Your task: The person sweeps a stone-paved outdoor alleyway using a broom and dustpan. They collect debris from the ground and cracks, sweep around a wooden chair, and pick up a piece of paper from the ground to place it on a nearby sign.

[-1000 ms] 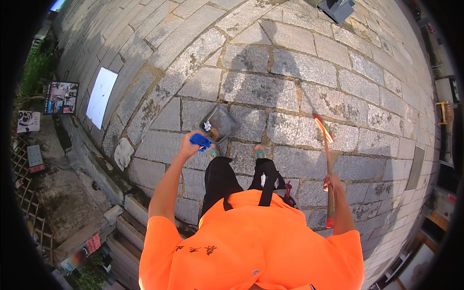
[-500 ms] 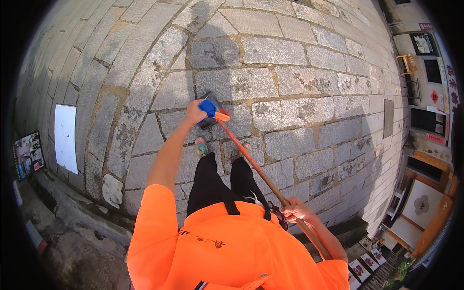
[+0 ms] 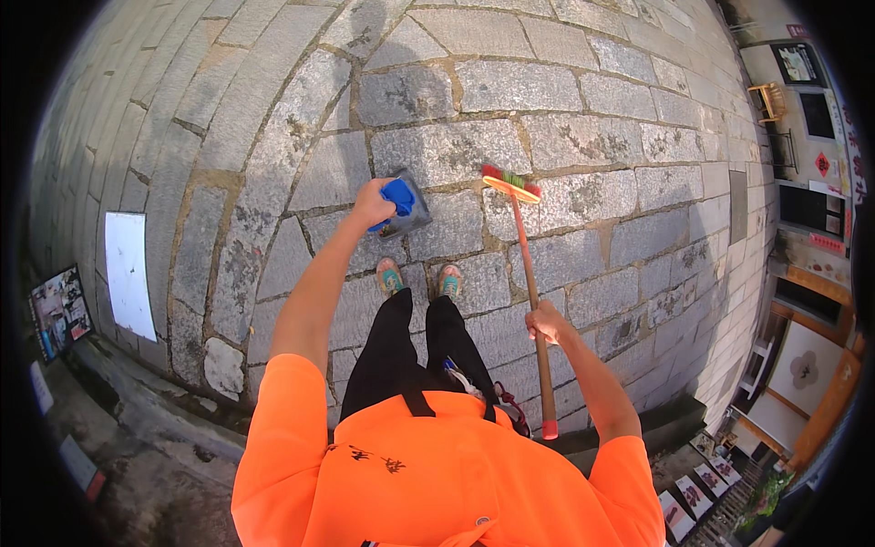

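A broom (image 3: 529,239) with a red handle and red-green bristles is gripped partway along its stick by my right hand (image 3: 545,322). Its orange head points away from me, to the right of a dustpan (image 3: 416,217). That dustpan has a grey, see-through scoop and a blue grip, round which the fingers of my left hand (image 3: 373,203) are wrapped. The scoop is just ahead of my shoes, over the stone paving; whether it touches the stones I cannot tell. Dustpan and broom head are apart.
Large stone slabs (image 3: 510,87) with mossy joints cover the ground. At the left stand a white board (image 3: 130,273) and a picture board (image 3: 61,310) beside a low kerb. Shop fronts line the right, with a wooden chair (image 3: 767,102) and several cards (image 3: 693,495) at the lower right.
The broom head has swung from the dustpan out to the right, and the stick now stands more upright. My right hand has moved forward. The dustpan stays almost where it was.
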A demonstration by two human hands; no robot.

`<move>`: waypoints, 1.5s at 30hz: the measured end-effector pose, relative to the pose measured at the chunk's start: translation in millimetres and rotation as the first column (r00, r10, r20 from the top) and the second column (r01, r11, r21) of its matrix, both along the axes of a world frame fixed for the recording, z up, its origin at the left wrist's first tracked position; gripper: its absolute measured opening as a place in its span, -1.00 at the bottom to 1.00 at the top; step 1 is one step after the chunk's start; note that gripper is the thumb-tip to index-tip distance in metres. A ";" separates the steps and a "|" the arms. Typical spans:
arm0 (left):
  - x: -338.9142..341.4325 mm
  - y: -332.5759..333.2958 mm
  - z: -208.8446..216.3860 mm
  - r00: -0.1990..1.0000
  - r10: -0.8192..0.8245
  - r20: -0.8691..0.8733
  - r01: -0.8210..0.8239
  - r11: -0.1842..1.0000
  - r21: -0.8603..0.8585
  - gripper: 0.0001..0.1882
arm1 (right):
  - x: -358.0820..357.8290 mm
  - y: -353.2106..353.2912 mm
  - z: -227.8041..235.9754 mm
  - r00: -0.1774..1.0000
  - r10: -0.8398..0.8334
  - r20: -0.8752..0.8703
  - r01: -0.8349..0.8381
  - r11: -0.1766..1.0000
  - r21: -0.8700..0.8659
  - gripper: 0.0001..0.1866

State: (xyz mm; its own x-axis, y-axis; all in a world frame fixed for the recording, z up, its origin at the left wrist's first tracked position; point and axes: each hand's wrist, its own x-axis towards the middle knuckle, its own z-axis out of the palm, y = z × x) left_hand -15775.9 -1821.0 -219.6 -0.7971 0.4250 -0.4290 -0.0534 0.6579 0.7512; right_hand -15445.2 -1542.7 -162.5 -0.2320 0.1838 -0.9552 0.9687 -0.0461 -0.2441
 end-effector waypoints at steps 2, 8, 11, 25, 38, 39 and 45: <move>3.0 1.6 -16.2 1.000 -0.008 0.004 0.008 1.000 0.012 -0.46 | -14.0 -56.6 51.6 0.944 0.325 0.055 -0.324 0.946 -0.018 -0.85; 5.2 -5.7 -22.2 0.999 0.020 -0.046 -0.017 0.998 0.065 -0.50 | 31.3 -29.8 156.1 0.997 -0.010 0.083 0.037 0.945 -0.325 -0.88; 4.0 -16.3 -44.5 0.998 0.062 -0.002 -0.062 0.995 0.082 -0.42 | 37.8 0.4 154.2 0.994 -0.105 0.028 0.108 0.976 -0.191 -0.91; 22.8 -20.1 -45.4 0.974 0.207 -0.089 -0.200 0.977 0.080 -0.53 | 10.1 -73.2 22.5 0.994 -0.005 -0.106 -0.022 0.967 -0.255 -0.91; 158.3 -129.7 24.1 0.763 0.613 0.204 -0.640 0.676 0.364 -0.66 | 27.9 26.8 106.0 0.983 -0.182 0.013 0.179 0.944 -0.277 -0.83; 172.4 -146.7 29.7 0.748 0.642 0.168 -0.654 0.669 0.354 -0.65 | 14.0 26.9 99.6 0.988 -0.154 -0.003 0.149 0.964 -0.220 -0.82; 280.4 -167.8 144.7 0.554 0.830 0.064 -0.769 0.480 0.422 -0.65 | -37.1 70.7 6.5 0.965 -0.183 0.190 0.256 0.824 -0.505 -0.75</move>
